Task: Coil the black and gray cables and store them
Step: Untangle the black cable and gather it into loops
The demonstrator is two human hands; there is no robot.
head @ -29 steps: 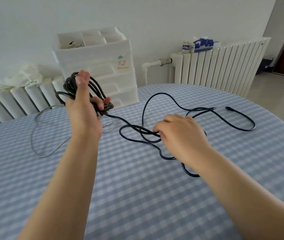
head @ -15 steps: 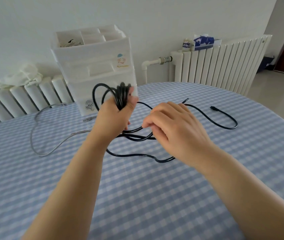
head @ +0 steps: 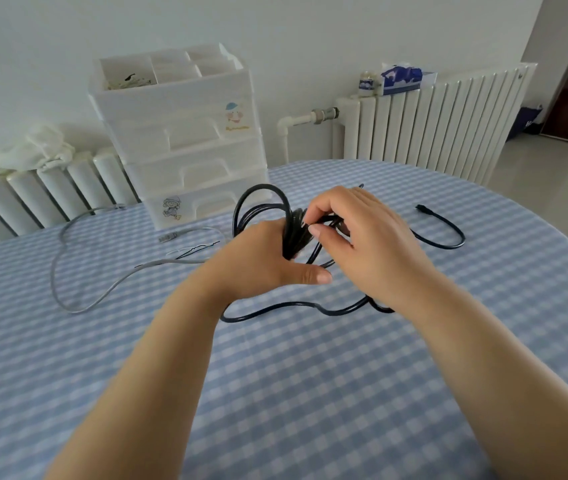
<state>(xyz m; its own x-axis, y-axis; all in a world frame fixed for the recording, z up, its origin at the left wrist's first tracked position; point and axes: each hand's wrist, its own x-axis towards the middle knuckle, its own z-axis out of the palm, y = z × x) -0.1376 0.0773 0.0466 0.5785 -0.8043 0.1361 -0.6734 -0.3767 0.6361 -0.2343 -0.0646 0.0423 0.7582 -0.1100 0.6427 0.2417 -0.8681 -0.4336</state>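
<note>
My left hand (head: 262, 258) is clamped around a bundle of loops of the black cable (head: 262, 206) at mid-frame, thumb sticking out toward the right. My right hand (head: 362, 237) is pressed in just beside it, fingers curled and pinching a strand of the same cable to lay it onto the bundle.

I judge the black cable partly coiled: several loops are gathered in my grip, but a long run trails on the table (head: 310, 393) below my wrists, and its tail curves off to the right, ending in a plug (head: 422, 208) at right of centre. That slack has yet to be wound in. The gray cable (head: 68, 271) lies untouched at left of the frame, in a loose open curve with its connector near the middle. So coiling it, and storing both, is left. The drawer unit (head: 185, 140) at upper centre looks the likely place; its drawers look closed as far as I can tell, and only the top tray is open.

For room: the table in the lower half of the frame gives plenty of space to sweep the slack in. The table's rounded edge runs down the right side, not far beyond the plug, so I would pull the tail inward, not outward. The unit stands close behind my hands, and radiators (head: 431, 123) line the wall beyond.
</note>
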